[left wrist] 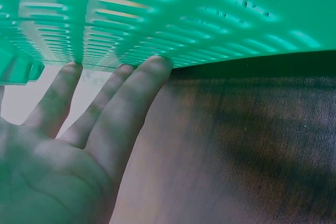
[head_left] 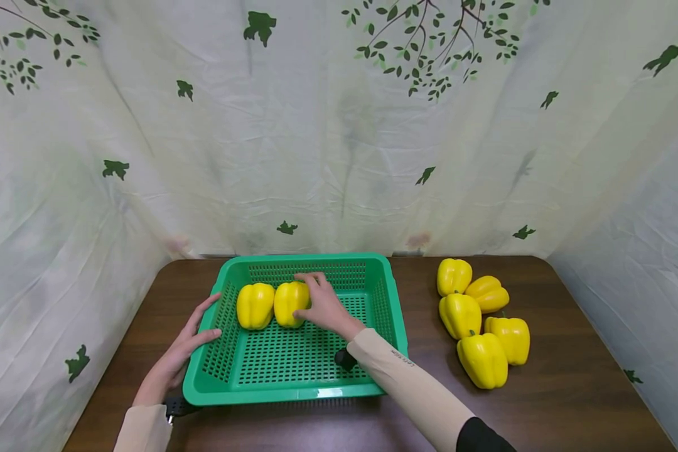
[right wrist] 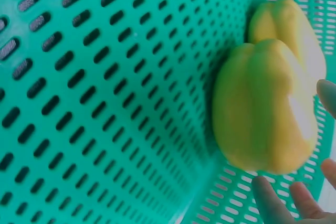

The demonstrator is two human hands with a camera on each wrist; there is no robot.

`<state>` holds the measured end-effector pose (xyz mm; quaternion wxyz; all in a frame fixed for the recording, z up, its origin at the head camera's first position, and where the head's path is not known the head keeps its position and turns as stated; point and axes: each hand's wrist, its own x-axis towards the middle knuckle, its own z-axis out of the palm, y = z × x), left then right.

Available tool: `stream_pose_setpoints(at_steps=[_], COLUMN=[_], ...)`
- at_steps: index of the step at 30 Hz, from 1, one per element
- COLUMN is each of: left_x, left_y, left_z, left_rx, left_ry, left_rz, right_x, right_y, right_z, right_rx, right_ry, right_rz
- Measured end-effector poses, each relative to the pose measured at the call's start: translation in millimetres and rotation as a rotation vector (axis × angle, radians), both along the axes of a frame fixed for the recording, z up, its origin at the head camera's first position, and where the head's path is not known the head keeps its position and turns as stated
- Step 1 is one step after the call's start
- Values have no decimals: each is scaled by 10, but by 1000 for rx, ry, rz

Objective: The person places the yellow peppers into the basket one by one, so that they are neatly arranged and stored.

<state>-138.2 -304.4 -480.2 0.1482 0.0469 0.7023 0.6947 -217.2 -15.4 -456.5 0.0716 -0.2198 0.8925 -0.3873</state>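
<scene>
Two yellow bell peppers, one on the left (head_left: 255, 306) and one on the right (head_left: 288, 304), lie side by side in a green plastic basket (head_left: 294, 394). My right hand (head_left: 324, 306) is around the right pepper, thumb and fingers spread. In the right wrist view, fingertips (right wrist: 262, 184) are at that pepper's edge; whether they press on it is unclear. My left hand (head_left: 181, 351) rests at the basket's left side, its thumb over the rim. From the left wrist view, its straight fingers (left wrist: 126, 103) touch the slotted outer wall.
Several more yellow bell peppers (head_left: 482, 360) lie grouped on the brown table (head_left: 565, 402), right of the basket. A pale curtain with leaf prints (head_left: 328, 157) hangs behind the table and along both sides.
</scene>
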Motion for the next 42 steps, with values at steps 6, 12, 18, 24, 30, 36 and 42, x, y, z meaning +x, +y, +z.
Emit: stream_pose_setpoints(at_steps=[6, 12, 18, 24, 30, 36, 42], left_x=[-4, -5, -9, -9, -2, 1, 1], left_y=[-3, -7, -3, -2, -9, -2, 10], left_z=[3, 2, -2, -2, 1, -1, -3], left_rx=[-10, -21, -20, -24, -18, -24, -30], left_ry=[-2, -3, -6, -4, -4, 1, 3], left_rz=[6, 12, 13, 17, 11, 17, 20], right_x=[4, 25, 33, 46, 73, 92, 114], right_y=[98, 189, 292, 434, 585, 759, 952], right_z=[105, 190, 252, 316, 404, 465, 527], right_rx=[-31, -57, -92, -148, -213, -273, -310], right_ry=[0, 20, 10, -8, -25, -31, -48], right_rz=[15, 34, 40, 45, 43, 48, 37])
